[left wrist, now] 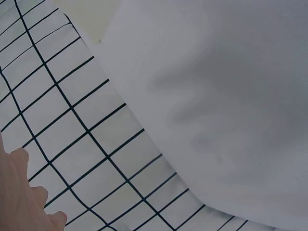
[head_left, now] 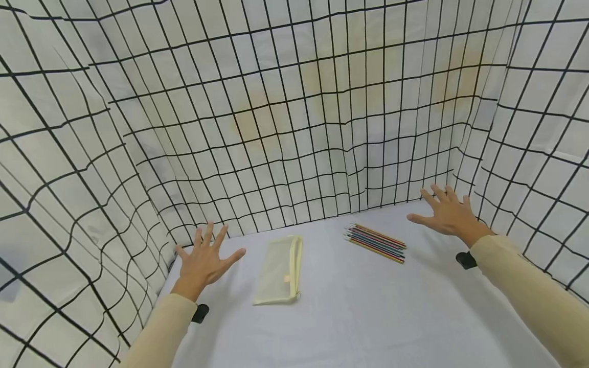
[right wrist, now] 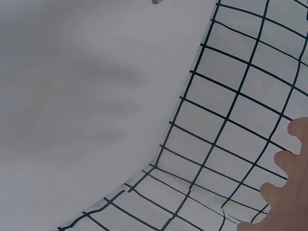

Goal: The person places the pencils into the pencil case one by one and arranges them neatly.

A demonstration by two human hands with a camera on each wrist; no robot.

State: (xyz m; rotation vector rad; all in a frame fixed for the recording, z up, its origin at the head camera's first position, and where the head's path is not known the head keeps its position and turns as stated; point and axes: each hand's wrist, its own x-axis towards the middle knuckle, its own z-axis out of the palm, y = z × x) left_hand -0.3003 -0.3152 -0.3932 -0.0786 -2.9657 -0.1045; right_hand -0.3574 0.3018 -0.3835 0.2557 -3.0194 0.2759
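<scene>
My left hand (head_left: pixel 202 263) hovers over the left side of the table with fingers spread, holding nothing. Just right of it lies a pale yellow, see-through zippered pouch (head_left: pixel 274 271), flat, its zipper along the right side. Several colored pencils (head_left: pixel 375 243) lie side by side in a slanted row farther right. Beyond them my right hand (head_left: pixel 448 214) is held up with spread fingers, also holding nothing. In the left wrist view a corner of the pouch (left wrist: pixel 94 17) shows at the top, and the left hand's fingers (left wrist: pixel 38 197) show at the lower left.
A white cloth covers the table (head_left: pixel 340 317). White sheeting with a black grid (head_left: pixel 294 128) rises behind the table and along both sides, close to each hand. A small dark device (head_left: pixel 466 260) sits under the right wrist, another (head_left: pixel 200 313) under the left.
</scene>
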